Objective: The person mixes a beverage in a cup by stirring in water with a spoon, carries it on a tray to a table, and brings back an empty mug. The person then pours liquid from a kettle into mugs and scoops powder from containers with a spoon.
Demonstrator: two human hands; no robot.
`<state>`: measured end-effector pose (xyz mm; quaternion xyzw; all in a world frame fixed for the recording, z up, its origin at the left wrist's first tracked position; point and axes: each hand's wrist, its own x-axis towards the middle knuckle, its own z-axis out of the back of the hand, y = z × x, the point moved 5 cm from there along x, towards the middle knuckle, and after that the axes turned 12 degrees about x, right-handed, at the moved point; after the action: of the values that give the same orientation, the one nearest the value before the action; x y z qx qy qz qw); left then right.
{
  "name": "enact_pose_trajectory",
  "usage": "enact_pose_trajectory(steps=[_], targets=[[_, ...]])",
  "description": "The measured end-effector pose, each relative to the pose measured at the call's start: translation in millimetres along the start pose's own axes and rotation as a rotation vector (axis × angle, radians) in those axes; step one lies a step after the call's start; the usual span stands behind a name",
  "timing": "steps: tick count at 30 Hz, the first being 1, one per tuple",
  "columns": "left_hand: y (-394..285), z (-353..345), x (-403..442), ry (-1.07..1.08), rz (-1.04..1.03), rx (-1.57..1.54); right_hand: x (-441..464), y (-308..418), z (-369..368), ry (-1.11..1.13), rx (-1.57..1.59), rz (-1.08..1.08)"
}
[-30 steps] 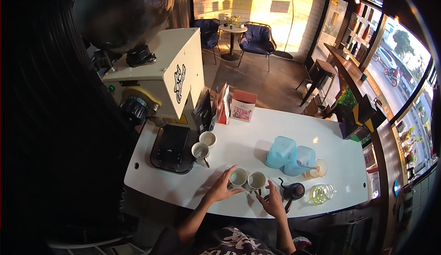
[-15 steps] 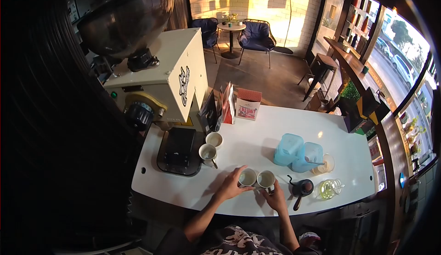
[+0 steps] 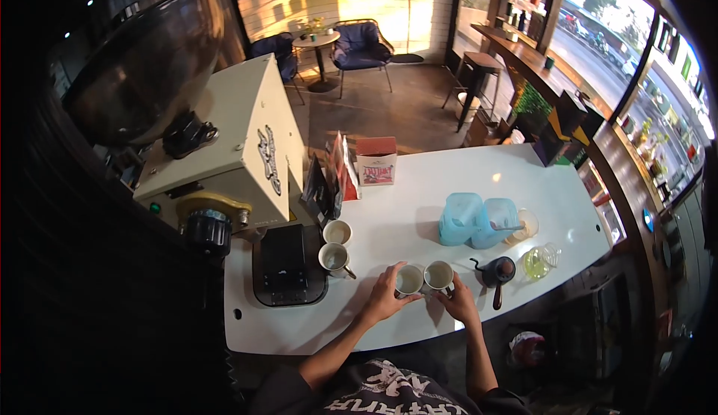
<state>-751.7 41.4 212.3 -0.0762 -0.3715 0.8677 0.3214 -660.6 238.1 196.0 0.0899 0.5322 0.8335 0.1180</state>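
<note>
Two light mugs stand side by side near the front edge of the white counter. My left hand is curved round the left mug, thumb and fingers on its sides. At the right mug, my right hand holds the handle side with its fingers. The insides of both mugs look pale; I cannot tell what is in them. Just right of my right hand sits a dark kettle with a thin spout and brown handle.
A cream grinder stands left, with two more mugs beside its black base. Blue containers, a glass cup and a glass server are at the right. Bags and a red-and-white box stand farther back.
The view has turned and shifted. My right hand, apart from the right mug a second ago, has closed on its handle side. My left hand stays at the left mug.
</note>
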Motion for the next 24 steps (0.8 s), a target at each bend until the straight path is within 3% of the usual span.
enact_pose_trajectory(steps=[5,24], targets=[[4.7,-0.7,4.9,0.013,-0.025,-0.003,-3.4,-1.2,-0.4,-0.005,0.016,-0.111],[6.3,6.1,18.0,0.025,-0.153,0.048,-9.5,6.5,2.3,-0.003,-0.052,-0.023]])
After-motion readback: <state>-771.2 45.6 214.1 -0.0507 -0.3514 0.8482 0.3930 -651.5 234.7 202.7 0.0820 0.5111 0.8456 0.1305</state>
